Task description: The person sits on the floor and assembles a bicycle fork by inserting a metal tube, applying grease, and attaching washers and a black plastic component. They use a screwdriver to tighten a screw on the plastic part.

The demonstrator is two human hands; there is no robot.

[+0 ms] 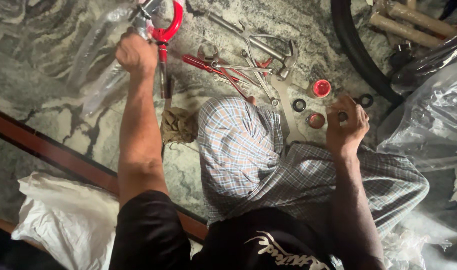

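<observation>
Head view: left hand clamps a red-and-chrome bicycle part near the marble floor's far edge; right hand's fingers pinch, apparently, a small black washer beside two red caps.

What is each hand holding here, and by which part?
The left hand grips a red bicycle frame part near its metal end. The right hand pinches a small dark ring in its fingers.
</observation>
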